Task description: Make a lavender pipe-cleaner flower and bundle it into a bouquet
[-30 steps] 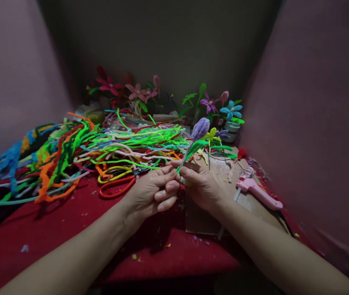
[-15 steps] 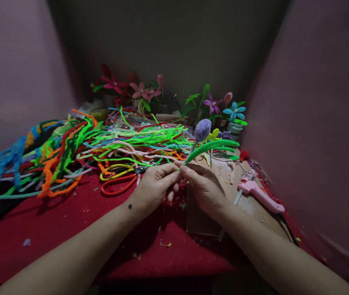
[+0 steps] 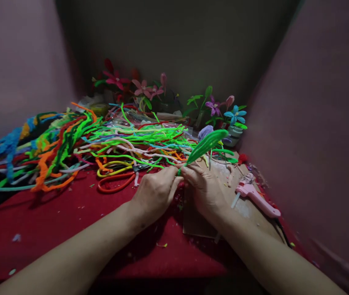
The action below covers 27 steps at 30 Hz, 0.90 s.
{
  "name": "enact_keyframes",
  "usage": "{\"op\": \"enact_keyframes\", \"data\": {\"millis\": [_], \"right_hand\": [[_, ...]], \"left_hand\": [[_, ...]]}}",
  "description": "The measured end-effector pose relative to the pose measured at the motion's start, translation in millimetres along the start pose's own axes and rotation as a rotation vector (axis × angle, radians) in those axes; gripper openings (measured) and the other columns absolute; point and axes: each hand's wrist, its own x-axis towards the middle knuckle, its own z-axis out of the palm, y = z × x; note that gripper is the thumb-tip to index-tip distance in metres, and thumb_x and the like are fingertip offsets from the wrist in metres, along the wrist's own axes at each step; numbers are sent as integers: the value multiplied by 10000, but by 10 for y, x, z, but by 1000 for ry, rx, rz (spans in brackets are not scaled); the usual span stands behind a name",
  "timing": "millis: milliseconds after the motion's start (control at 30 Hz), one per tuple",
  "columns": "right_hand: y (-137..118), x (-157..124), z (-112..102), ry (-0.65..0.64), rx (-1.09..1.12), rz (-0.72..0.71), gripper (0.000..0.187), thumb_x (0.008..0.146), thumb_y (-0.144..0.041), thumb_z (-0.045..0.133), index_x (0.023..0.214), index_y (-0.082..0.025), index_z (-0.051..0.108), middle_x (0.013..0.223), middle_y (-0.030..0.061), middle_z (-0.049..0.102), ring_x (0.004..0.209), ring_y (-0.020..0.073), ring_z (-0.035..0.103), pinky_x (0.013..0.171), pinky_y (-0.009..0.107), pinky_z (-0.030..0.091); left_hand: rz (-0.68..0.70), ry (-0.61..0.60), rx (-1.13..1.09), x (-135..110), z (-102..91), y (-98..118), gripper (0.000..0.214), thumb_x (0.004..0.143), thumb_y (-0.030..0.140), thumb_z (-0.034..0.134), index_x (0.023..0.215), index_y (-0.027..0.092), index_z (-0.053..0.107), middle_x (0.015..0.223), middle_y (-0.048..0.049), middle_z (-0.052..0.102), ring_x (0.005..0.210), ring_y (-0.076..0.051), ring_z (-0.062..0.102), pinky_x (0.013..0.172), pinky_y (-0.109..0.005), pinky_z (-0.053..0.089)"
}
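A green pipe-cleaner leaf (image 3: pixel 207 146) slants up and to the right from between my fingers. Behind it shows part of a fuzzy purple flower bud (image 3: pixel 205 132). My left hand (image 3: pixel 156 186) is closed, thumb and fingers pinching at the lower end of the leaf, on the green stem (image 3: pixel 180 170). Right beside it, my right hand (image 3: pixel 203 184) is closed too and grips the base of the leaf. The two hands nearly touch. The rest of the stem is hidden in my fingers.
Loose pipe cleaners (image 3: pixel 149 139) heap across the table's middle and left, with red-and-yellow-handled scissors (image 3: pixel 115 184) at their front. A pink glue gun (image 3: pixel 257 196) lies on cardboard (image 3: pixel 197 223) at right. Finished pipe-cleaner flowers (image 3: pixel 143 88) stand behind. A red cloth (image 3: pixel 70 229) covers the table.
Both hands have turned the stem. The leaf now shows its broad face and covers much of the purple bud, which stood clear above it before. The left hand has rolled knuckles-up.
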Motion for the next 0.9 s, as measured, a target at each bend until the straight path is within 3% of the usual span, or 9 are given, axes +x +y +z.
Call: {"op": "enact_keyframes", "data": {"millis": [67, 133, 300, 367, 467, 533, 600, 767, 900], "right_hand": [[-1, -23, 14, -9, -25, -1, 66, 711, -252, 672, 744, -219, 719, 853, -3, 654, 867, 166, 566, 851, 312, 416], [-7, -36, 11, -43, -46, 12, 86, 727, -261, 668, 778, -220, 724, 868, 1, 662, 892, 172, 570, 883, 328, 407], [-46, -22, -35, -171, -102, 16, 164, 796, -311, 609, 758, -209, 732, 901, 23, 684, 979, 194, 567, 989, 388, 346], [-68, -17, -47, -207, -100, 5, 161, 798, -315, 608, 784, -222, 738, 954, 29, 689, 1019, 200, 562, 1014, 403, 324], [-86, -23, -50, -197, -81, -27, 139, 786, -299, 621, 766, -239, 745, 965, 27, 695, 1038, 204, 565, 1015, 391, 331], [-84, -34, -41, -144, -63, -42, 124, 777, -282, 629, 766, -248, 748, 888, 21, 703, 1001, 204, 585, 984, 383, 365], [-78, -47, -22, -75, -73, -40, 131, 779, -277, 625, 818, -253, 747, 826, 17, 703, 966, 207, 596, 943, 385, 397], [-85, -67, 42, -34, -175, -69, 145, 779, -292, 623, 842, -245, 745, 888, 9, 696, 936, 202, 584, 896, 370, 421], [-111, -61, 46, -118, -188, -26, 161, 806, -310, 595, 804, -232, 736, 716, -4, 662, 770, 170, 594, 839, 354, 438]], "left_hand": [[69, 8, 98, -13, 17, -11, 176, 843, 186, 432, 771, 159, 591, 689, -30, 583, 636, -144, 534, 618, -267, 410], [3, -14, -10, 3, 3, 1, 187, 847, 174, 427, 747, 164, 584, 658, -11, 573, 596, -119, 519, 588, -239, 401], [-469, -257, -835, 77, -82, 65, 220, 841, 279, 486, 646, 176, 485, 465, 75, 421, 309, -45, 290, 324, -174, 302], [-557, -331, -1127, 85, -94, 71, 181, 836, 285, 503, 694, 174, 501, 447, 94, 392, 284, -31, 197, 284, -164, 289], [-574, -398, -1315, 83, -91, 74, 141, 835, 265, 509, 738, 166, 529, 445, 104, 363, 291, -21, 139, 274, -149, 276], [-542, -413, -1256, 79, -85, 84, 178, 841, 293, 496, 724, 165, 534, 456, 96, 368, 291, -23, 170, 288, -160, 291], [-469, -359, -998, 67, -75, 96, 213, 843, 308, 490, 696, 162, 543, 476, 70, 417, 316, -41, 288, 338, -176, 326], [-114, 28, -261, 6, -35, 98, 102, 778, 173, 529, 738, 177, 623, 639, -1, 575, 606, -114, 533, 587, -210, 414], [-262, -95, -435, 29, -83, 137, 174, 822, 206, 476, 693, 167, 586, 519, 38, 505, 428, -79, 469, 443, -187, 369]]}}
